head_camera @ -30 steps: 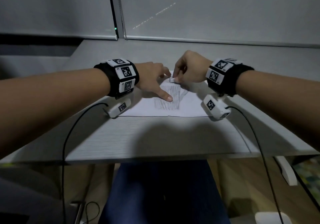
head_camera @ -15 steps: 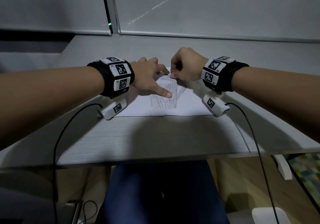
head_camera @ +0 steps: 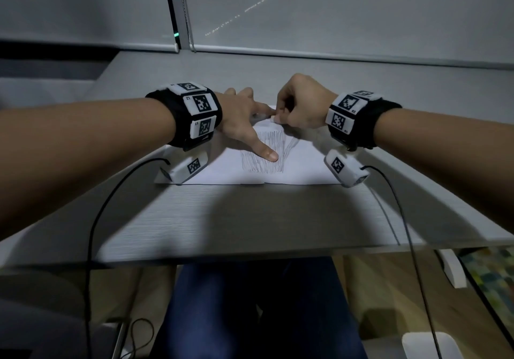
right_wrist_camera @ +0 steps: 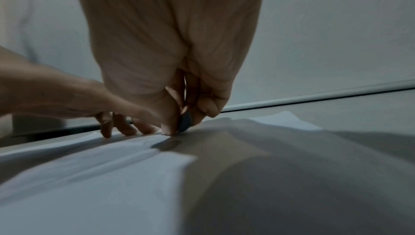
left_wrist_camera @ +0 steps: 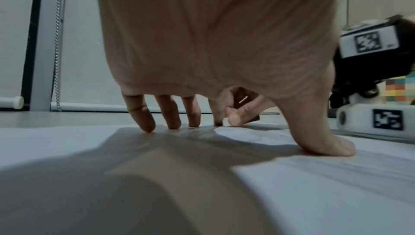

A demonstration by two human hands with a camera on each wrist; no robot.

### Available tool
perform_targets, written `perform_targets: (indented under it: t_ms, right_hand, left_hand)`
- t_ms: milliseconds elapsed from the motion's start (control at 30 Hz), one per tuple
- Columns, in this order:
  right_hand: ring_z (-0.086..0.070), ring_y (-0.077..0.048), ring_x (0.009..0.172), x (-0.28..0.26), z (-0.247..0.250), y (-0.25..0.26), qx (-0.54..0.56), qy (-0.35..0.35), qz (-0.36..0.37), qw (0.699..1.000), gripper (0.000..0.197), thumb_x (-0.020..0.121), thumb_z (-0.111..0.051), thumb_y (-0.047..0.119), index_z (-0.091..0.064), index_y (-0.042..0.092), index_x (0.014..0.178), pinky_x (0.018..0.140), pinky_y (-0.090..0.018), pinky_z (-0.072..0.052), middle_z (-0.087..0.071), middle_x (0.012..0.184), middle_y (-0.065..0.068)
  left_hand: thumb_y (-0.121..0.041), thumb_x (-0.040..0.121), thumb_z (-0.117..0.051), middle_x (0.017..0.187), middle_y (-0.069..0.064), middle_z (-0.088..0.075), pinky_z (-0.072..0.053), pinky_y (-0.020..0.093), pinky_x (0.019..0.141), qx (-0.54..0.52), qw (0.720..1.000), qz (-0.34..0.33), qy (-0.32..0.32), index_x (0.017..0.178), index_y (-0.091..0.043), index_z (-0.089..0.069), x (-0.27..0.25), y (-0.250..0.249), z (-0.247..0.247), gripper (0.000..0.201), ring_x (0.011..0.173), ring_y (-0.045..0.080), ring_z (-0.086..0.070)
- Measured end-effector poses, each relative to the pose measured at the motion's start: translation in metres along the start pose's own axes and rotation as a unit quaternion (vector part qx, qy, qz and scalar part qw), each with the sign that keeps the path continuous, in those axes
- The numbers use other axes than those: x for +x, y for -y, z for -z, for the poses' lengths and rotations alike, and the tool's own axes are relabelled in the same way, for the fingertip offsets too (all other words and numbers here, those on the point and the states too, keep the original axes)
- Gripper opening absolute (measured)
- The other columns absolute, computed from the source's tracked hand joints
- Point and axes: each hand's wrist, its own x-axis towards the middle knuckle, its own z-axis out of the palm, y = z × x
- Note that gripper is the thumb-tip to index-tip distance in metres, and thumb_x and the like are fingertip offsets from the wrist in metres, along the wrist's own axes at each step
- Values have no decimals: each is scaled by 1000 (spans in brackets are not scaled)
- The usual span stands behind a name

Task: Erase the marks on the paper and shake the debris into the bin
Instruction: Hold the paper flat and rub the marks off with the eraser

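A white paper (head_camera: pixel 303 169) with grey pencil scribbles (head_camera: pixel 264 153) lies flat on the grey desk (head_camera: pixel 250 219). My left hand (head_camera: pixel 244 125) is spread on the sheet, its thumb on the scribbles and its fingertips (left_wrist_camera: pixel 148 125) pressing down near the far edge. My right hand (head_camera: pixel 300 108) pinches a small eraser (head_camera: pixel 276 119) and holds it against the paper's far part, just above the marks. In the right wrist view the eraser (right_wrist_camera: pixel 185 123) shows dark between thumb and forefinger, touching the sheet (right_wrist_camera: pixel 112 176). In the left wrist view the paper (left_wrist_camera: pixel 314 185) and the eraser tip (left_wrist_camera: pixel 225 123) appear.
A window sill with drawn blinds (head_camera: pixel 333 25) runs behind the desk. Cables (head_camera: pixel 91 233) hang from both wrist cameras over the desk's front edge. Under the desk are my legs and a white object (head_camera: pixel 431 344) at lower right. No bin can be made out.
My right hand with the eraser has shifted slightly up the sheet towards its far edge. The left hand stays pressed on the paper in the same place.
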Motion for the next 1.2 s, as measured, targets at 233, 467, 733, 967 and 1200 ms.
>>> perform_targets:
  t_ms: [233, 467, 733, 967, 1200]
  right_hand:
    - [-58, -9, 58, -12, -2, 8, 1, 32, 34, 999, 10, 84, -79, 17, -77, 12, 77, 59, -21, -47, -68, 66, 1]
    - [-58, -12, 58, 1, -3, -3, 2, -28, -5, 1000, 8, 83, -77, 14, -78, 9, 77, 63, -24, -48, -66, 64, 2]
    - [-67, -9, 55, -13, 2, -3, 27, 37, 39, 998, 13, 85, -82, 19, -78, 11, 76, 58, -22, -54, -74, 63, 0]
    - [-63, -6, 51, -13, -4, -5, 6, -8, 23, 1000, 13, 87, -75, 15, -74, 10, 74, 55, -20, -47, -69, 59, 2]
    - [-62, -11, 56, -14, 9, -8, 7, 36, 29, 999, 14, 84, -84, 23, -79, 13, 76, 60, -22, -50, -71, 63, 4]
  left_hand:
    - [-107, 35, -63, 127, -2, -33, -39, 60, 112, -2, 1000, 15, 10, 159, -63, -21, -2, -6, 3, 138, 137, 35, -33]
    - [-104, 39, -68, 124, -1, -32, -40, 61, 111, 3, 999, 29, 17, 158, -66, -15, -4, -12, 6, 136, 141, 37, -32]
    - [-102, 46, -68, 127, 0, -34, -41, 55, 103, 25, 999, 34, 23, 160, -65, -13, -2, -18, 9, 132, 138, 36, -35]
    - [-99, 43, -74, 133, 4, -28, -40, 52, 102, 16, 997, 56, 54, 157, -70, -9, -4, -24, 14, 135, 145, 42, -34]
    - [-82, 67, -77, 172, 7, -10, -23, 54, 124, 29, 996, 60, 55, 165, -57, -1, -6, -33, 20, 127, 162, 36, -5]
